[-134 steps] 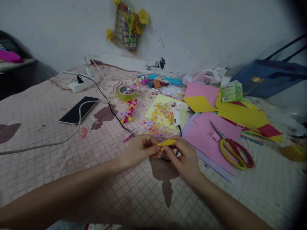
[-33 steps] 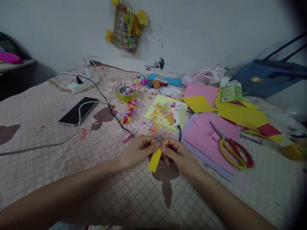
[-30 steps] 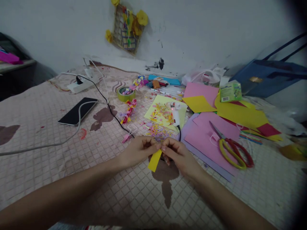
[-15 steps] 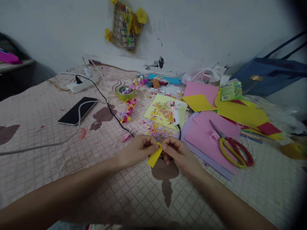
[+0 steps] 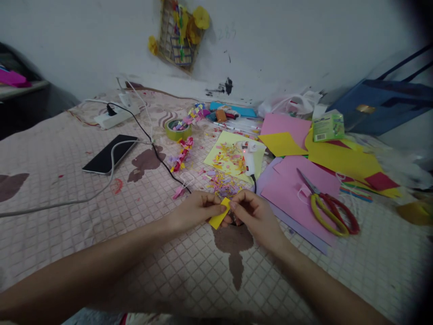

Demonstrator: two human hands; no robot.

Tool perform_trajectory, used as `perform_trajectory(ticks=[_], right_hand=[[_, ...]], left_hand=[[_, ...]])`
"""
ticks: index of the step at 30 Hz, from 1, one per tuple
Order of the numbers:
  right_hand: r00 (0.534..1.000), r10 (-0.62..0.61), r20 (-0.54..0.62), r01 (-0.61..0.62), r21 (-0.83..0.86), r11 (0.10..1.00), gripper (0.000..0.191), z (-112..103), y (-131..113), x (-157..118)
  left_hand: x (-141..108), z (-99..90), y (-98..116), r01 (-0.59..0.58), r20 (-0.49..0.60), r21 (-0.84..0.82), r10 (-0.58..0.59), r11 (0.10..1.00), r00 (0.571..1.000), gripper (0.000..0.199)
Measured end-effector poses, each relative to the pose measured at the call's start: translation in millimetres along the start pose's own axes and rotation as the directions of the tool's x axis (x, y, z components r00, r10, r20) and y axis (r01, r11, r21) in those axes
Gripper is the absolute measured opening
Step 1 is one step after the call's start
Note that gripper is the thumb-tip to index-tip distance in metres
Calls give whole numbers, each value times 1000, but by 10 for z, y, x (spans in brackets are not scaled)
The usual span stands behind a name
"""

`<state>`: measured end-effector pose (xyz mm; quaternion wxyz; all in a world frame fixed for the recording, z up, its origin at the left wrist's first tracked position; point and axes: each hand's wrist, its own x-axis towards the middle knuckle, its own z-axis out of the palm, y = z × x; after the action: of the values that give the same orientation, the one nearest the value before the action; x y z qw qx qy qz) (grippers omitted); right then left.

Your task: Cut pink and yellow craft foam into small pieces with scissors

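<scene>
Yellow strip [image 5: 218, 219] held; scissors [image 5: 318, 195] on pink paper [image 5: 287, 184].

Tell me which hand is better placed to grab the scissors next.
Right, I'd judge: the right hand is nearer the scissors, which lie on its side, while the left hand is farther off, holding the yellow strip.

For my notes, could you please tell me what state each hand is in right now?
Left hand: closed, pinching the yellow paper strip.
Right hand: fingertips at the strip's edge; whether they grip it cannot be told.
</scene>
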<state>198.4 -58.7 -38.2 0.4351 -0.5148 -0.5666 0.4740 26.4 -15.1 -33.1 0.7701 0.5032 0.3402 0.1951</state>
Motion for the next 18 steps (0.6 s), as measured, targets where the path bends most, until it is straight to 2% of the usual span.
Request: perform_trajectory(ticks=[4,6,9,11,13,18], right_hand=[[991,-130,-13,126,-162,979,12,15,-15,-34],[968,-250,-17,234,-301,925,11,16,-23,-48],[892,-451,24,402,-500,767,10,12,-21,-66],[837,-540,86,485,-572,661,11,7,-4,-78],[795,-589,145,535,-625,568,11,-2,21,-87],[732,-638,239,574,-720,389,13,-39,35,-86]], left_hand=[[1,15,-11,32,-9,-82,-33,996,999,26],[-7,25,-11,42,-15,-110,-44,993,999,25],[-14,32,-17,46,-36,-145,-52,988,998,22],[-11,29,-25,42,-47,-168,-50,985,998,19],[-3,25,-30,36,-50,-189,-46,981,998,15],[6,29,-18,9,-72,-204,-24,979,997,17]])
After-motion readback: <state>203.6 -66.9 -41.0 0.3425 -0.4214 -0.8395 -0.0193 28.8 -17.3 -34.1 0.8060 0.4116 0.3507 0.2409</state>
